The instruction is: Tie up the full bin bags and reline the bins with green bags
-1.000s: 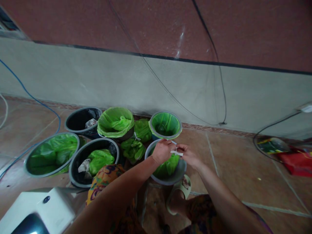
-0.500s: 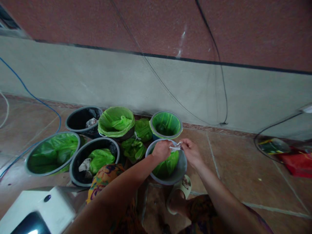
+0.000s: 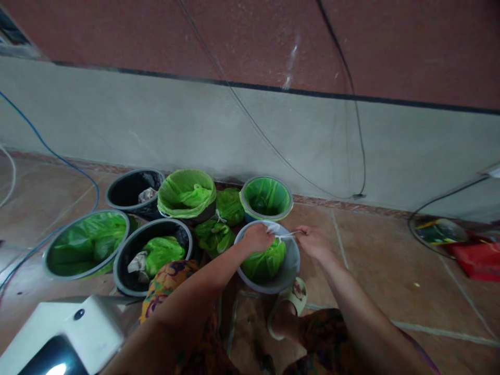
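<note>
A grey bin (image 3: 291,265) stands on the tiled floor just in front of my feet, with a green bag (image 3: 263,262) bunched inside it. My left hand (image 3: 257,238) is closed over the top of that bag at the bin's far rim. My right hand (image 3: 312,241) is closed just right of the rim, pinching a thin white drawstring (image 3: 288,236) that runs taut between both hands.
Several more bins stand to the left: a green-lined one (image 3: 266,198) behind, one with a green liner folded over its rim (image 3: 186,194), a black one (image 3: 135,190), two large ones (image 3: 154,255) (image 3: 88,249). Tied green bags (image 3: 214,235) lie between them. Cables trail along the wall. A white device (image 3: 62,336) sits bottom left.
My hands have drawn apart: the right moved right past the bin's rim, pulling the white string taut. The left hand has sunk onto the green bag.
</note>
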